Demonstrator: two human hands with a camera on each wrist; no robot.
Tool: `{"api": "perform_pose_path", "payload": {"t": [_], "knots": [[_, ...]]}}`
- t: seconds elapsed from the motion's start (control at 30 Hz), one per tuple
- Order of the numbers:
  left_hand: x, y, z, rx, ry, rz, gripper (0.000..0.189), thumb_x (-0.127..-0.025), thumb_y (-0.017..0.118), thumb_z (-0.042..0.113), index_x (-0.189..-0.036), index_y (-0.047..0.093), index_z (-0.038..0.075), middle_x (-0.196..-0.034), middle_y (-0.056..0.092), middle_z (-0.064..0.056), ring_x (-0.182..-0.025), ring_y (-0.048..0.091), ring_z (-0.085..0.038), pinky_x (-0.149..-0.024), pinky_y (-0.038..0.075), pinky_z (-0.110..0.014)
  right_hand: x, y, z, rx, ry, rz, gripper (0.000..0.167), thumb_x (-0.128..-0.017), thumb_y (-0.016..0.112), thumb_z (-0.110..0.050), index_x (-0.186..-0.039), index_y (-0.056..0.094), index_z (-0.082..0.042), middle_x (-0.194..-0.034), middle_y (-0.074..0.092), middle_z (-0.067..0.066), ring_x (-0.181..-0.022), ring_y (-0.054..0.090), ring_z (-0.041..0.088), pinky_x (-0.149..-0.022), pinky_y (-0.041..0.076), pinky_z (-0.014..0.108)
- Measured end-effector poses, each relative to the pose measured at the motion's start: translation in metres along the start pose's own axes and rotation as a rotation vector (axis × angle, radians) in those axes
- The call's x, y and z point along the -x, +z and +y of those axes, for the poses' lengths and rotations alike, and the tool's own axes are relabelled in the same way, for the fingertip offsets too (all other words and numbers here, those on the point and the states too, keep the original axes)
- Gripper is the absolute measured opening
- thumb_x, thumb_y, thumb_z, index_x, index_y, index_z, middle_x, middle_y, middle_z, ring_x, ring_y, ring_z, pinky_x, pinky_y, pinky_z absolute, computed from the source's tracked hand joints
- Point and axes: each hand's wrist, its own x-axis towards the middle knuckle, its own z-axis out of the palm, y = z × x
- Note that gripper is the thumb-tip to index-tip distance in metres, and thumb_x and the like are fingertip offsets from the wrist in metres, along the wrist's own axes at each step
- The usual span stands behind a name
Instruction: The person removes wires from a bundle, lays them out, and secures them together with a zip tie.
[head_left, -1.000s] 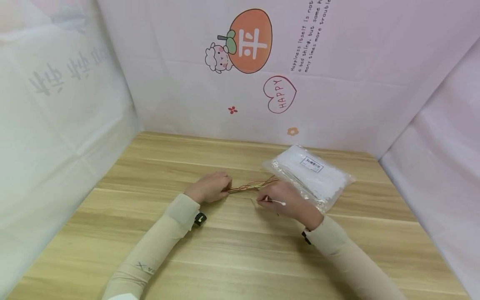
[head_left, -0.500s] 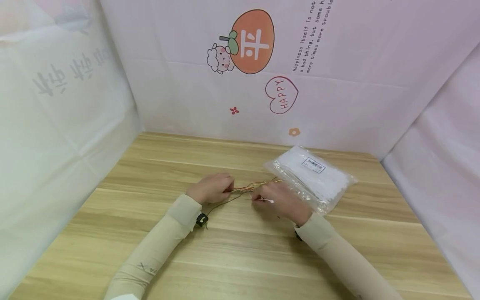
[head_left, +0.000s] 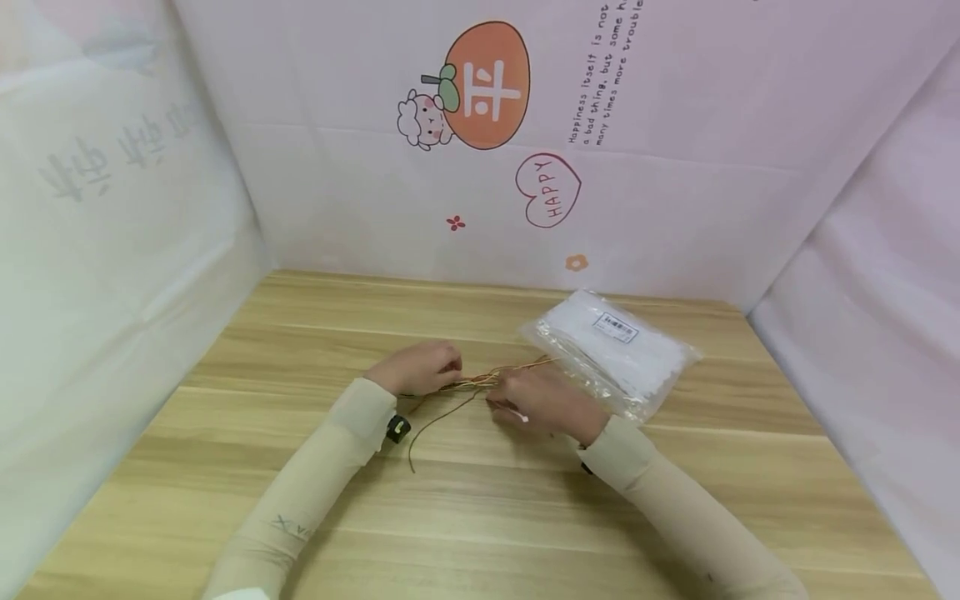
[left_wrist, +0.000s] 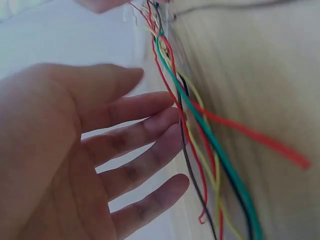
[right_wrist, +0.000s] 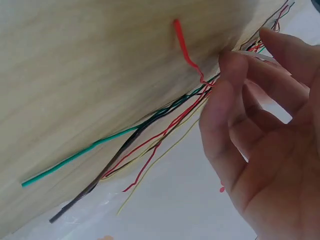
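Note:
A bundle of thin coloured wires (head_left: 474,382) lies across the middle of the table in the head view. At its left part is my left hand (head_left: 420,367); in the left wrist view the fingers are spread and slightly bent, fingertips at the wires, thumb apart. Red, green, yellow and dark wires (left_wrist: 197,114) run past them. My right hand (head_left: 547,402) is at the bundle's right part and pinches a white cable tie (right_wrist: 257,55) near the strands. The tie's small head (head_left: 523,418) sticks out toward me. One loose wire (head_left: 431,422) curves toward the front.
A clear plastic bag (head_left: 615,342) of white cable ties with a barcode label lies behind my right hand, over the wires' right ends. Printed white cloth (head_left: 360,192) walls the table (head_left: 465,517) at the back and sides.
My right hand has moved left along the bundle with the cable tie. A loose wire now curves out in front of my left hand, whose fingers stay by the bundle.

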Motion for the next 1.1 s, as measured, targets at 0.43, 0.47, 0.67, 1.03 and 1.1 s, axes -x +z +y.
{"api": "perform_pose_path", "payload": {"t": [0.43,0.47,0.67,1.03,1.1], "knots": [[-0.041,-0.005,0.014,0.042,-0.203,-0.043,0.017,-0.102,0.071,0.021,-0.107,0.067,0.006,-0.107,0.069,-0.007,-0.094,0.062,-0.019,-0.089,0.056,-0.038,0.004,0.001,-0.003,0.018,0.022,-0.09,0.022,-0.103,0.068,-0.037,-0.114,0.069,-0.018,-0.11,0.067,0.006,-0.083,0.061,0.015,-0.064,0.053,0.033],[-0.042,-0.005,0.015,0.043,-0.223,-0.035,0.016,-0.101,0.072,0.021,-0.104,0.067,0.006,-0.105,0.069,-0.006,-0.093,0.062,-0.019,-0.088,0.056,-0.037,0.004,0.001,-0.003,0.018,0.021,-0.088,0.022,-0.104,0.068,-0.038,-0.114,0.069,-0.018,-0.111,0.067,0.007,-0.084,0.062,0.015,-0.064,0.054,0.034],[-0.044,-0.002,0.018,0.117,-0.307,-0.001,0.018,-0.097,0.078,0.022,-0.097,0.068,0.007,-0.095,0.071,-0.004,-0.082,0.062,-0.017,-0.077,0.054,-0.032,0.005,0.003,-0.005,0.029,0.0,-0.054,0.021,-0.103,0.07,-0.037,-0.104,0.066,-0.016,-0.108,0.066,0.006,-0.081,0.062,0.014,-0.064,0.054,0.033],[-0.045,-0.003,0.019,0.253,-0.345,0.029,0.018,-0.093,0.082,0.014,-0.095,0.065,0.007,-0.095,0.069,-0.004,-0.083,0.062,-0.018,-0.075,0.052,-0.031,0.029,-0.004,-0.023,0.088,-0.153,0.08,0.011,-0.098,0.077,-0.033,-0.098,0.076,-0.022,-0.092,0.061,-0.003,-0.07,0.053,0.005,-0.053,0.037,0.018],[-0.046,-0.002,0.018,0.258,-0.345,0.032,0.018,-0.093,0.081,0.012,-0.096,0.065,0.007,-0.096,0.069,-0.004,-0.083,0.061,-0.018,-0.076,0.052,-0.031,0.034,-0.009,-0.026,0.068,-0.177,0.118,0.008,-0.097,0.077,-0.03,-0.1,0.078,-0.022,-0.091,0.062,-0.003,-0.069,0.053,0.004,-0.053,0.036,0.017]]}}
